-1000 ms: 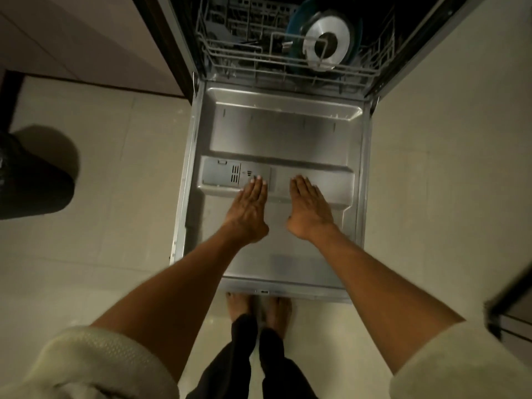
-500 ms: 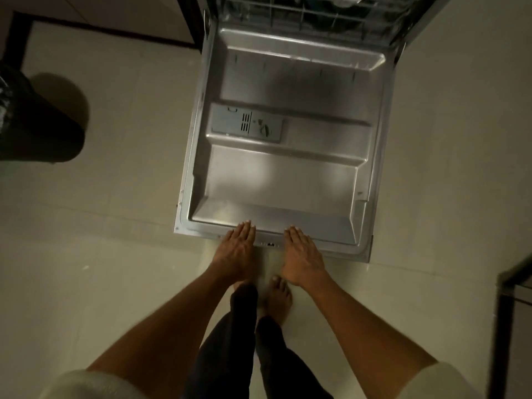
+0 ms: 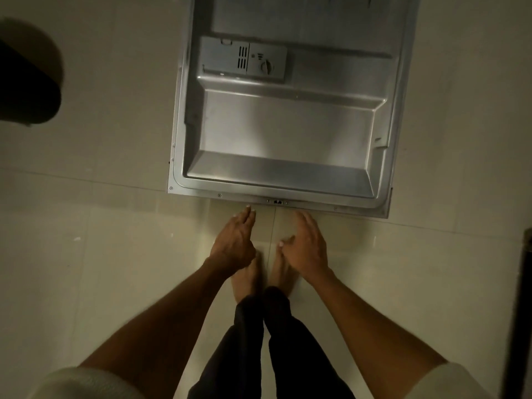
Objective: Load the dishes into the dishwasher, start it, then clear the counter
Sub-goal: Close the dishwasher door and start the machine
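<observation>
A pale tiled floor fills most of the frame, dimly lit, with a dark rounded object at the upper left and a dark vertical post at the right edge. The dishwasher door lies fully lowered in the upper centre, its steel inner liner facing up and the detergent dispenser near the top of the frame; the racks and dishes are out of view. The left hand and right hand hover just below the door's front edge, side by side and slightly apart, fingers loosely extended and holding nothing; the left fingertips are close to the edge, but contact cannot be confirmed. Bare feet stand directly beneath the hands. The step in hand is judged to be closing the door. To do this well, hook both hands under the front edge, spaced evenly about the centre latch, and lift in one smooth arc. Keep fingers clear of the side hinges. Press the door home firmly until the latch engages before selecting a programme.
</observation>
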Tool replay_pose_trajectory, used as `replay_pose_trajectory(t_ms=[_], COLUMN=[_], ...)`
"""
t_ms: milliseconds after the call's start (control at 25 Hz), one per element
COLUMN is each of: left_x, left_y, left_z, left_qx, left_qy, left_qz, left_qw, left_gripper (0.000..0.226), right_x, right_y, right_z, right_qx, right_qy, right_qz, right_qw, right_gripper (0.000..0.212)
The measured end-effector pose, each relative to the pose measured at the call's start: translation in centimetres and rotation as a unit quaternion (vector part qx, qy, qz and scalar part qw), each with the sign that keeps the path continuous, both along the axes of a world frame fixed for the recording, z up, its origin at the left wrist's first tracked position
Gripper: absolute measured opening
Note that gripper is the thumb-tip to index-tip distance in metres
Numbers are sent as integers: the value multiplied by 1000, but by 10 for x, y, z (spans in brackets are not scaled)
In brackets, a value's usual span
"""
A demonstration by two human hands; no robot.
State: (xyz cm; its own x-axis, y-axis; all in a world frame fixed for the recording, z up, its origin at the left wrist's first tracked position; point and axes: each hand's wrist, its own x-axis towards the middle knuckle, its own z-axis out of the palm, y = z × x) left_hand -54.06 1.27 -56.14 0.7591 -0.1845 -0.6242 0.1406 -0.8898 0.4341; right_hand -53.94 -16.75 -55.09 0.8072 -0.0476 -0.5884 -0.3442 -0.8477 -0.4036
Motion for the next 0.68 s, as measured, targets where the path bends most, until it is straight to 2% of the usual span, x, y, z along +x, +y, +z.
replay_pose_trajectory(t_ms=[40, 80, 120, 160, 200, 240, 280, 320, 400, 520, 680], left_x=[-2, 0, 6, 14, 22, 29, 33, 37, 40, 43, 45], left_y=[0, -1, -2, -3, -3, 0, 3, 5, 4, -1, 3], left_z=[1, -1, -3, -7, -13, -20, -26, -30, -31, -33, -48], left_qx=[-49, -112, -188, -261, -321, -370, -402, -423, -436, -442, -432], left_qy=[20, 60, 107, 147, 175, 189, 193, 193, 196, 203, 214], left_qz=[116, 270, 433, 557, 637, 686, 717, 735, 752, 764, 767], left_qw=[992, 954, 875, 775, 678, 598, 537, 494, 453, 423, 423], left_gripper=[81, 72, 59, 44, 37, 40, 48, 56, 56, 40, 36], right_x=[-2, 2, 10, 19, 27, 33, 39, 43, 42, 41, 48], right_y=[2, 3, 3, 1, -3, -7, -9, -10, -9, -6, 0], right_z=[-6, -14, -22, -30, -40, -49, -54, -57, -54, -58, -60], right_qx=[46, 109, 187, 266, 328, 367, 393, 408, 428, 449, 460], right_qy=[-1, 24, 62, 93, 109, 119, 127, 136, 152, 155, 177], right_qz=[-124, -271, -412, -525, -603, -649, -674, -688, -697, -705, -703], right_qw=[991, 956, 890, 803, 719, 656, 613, 585, 555, 527, 514], right_gripper=[57, 46, 40, 41, 46, 52, 55, 56, 51, 41, 40])
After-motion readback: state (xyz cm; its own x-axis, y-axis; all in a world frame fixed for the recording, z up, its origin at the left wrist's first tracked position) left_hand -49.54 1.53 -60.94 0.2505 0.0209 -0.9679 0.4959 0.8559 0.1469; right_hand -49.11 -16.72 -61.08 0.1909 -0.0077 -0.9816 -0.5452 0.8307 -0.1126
